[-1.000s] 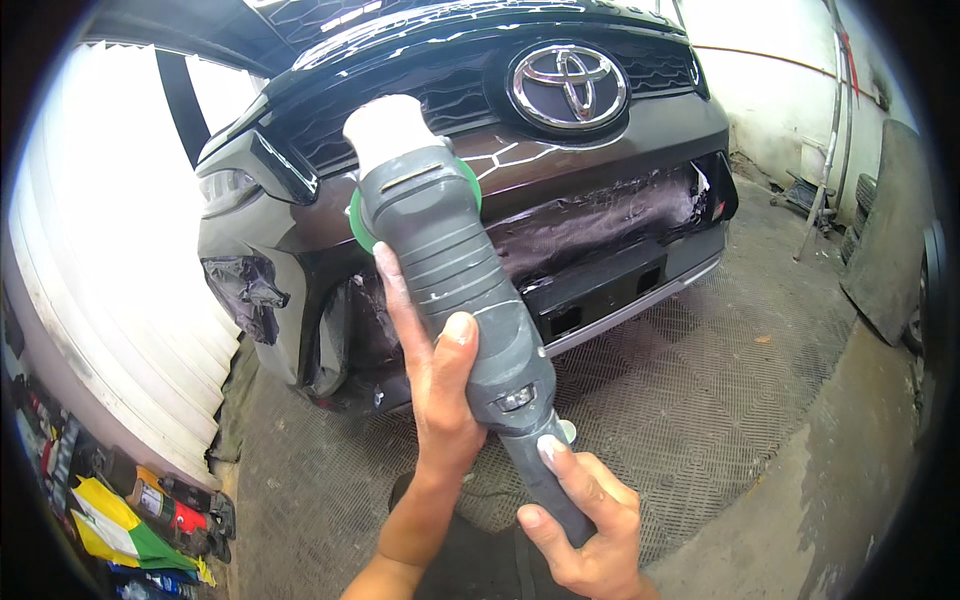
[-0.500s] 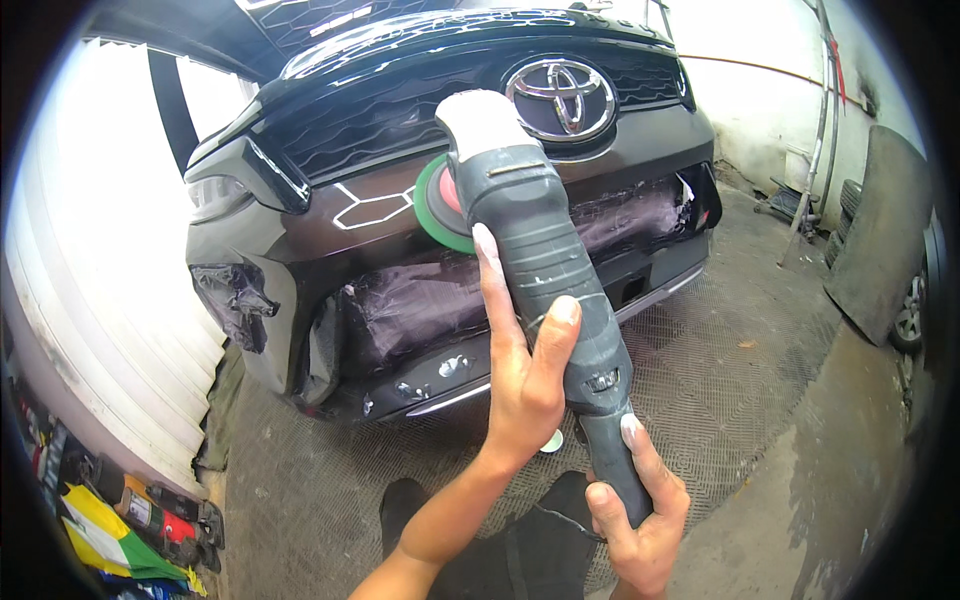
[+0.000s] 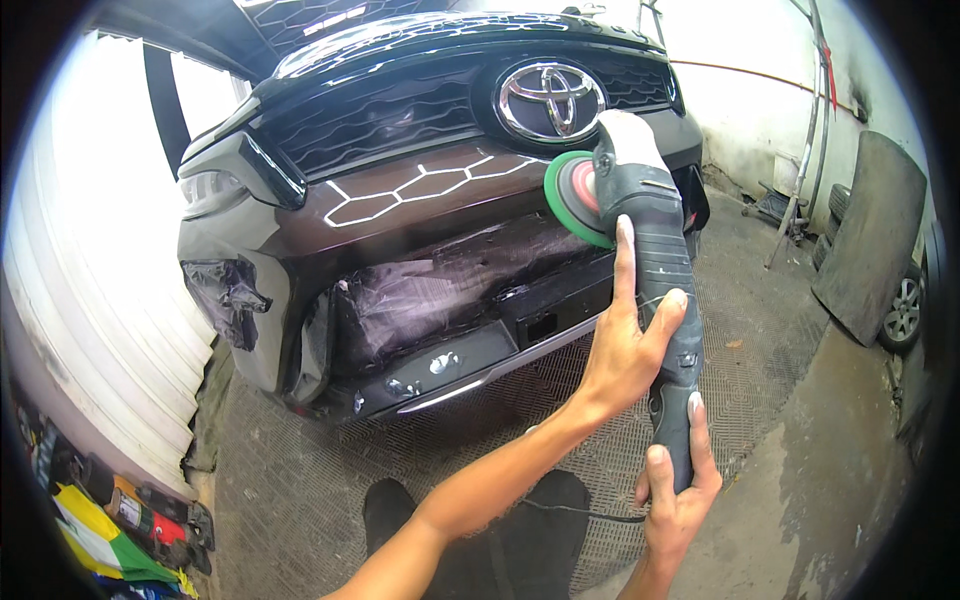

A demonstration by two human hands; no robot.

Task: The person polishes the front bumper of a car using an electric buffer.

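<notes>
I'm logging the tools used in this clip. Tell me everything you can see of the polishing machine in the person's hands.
The polishing machine is a long, dark grey tool of plastic-looking casing with a pale rounded head cap on top. At its head sits a round green pad with a red backing, set against the car bumper just below the emblem. It points up and away from the person. The left hand wraps its middle; the right hand grips its lower end. A thin cord trails from the base.

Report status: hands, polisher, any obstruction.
Both hands gripping polisher. Green pad on bumper. Nothing between pad and paint.
</notes>
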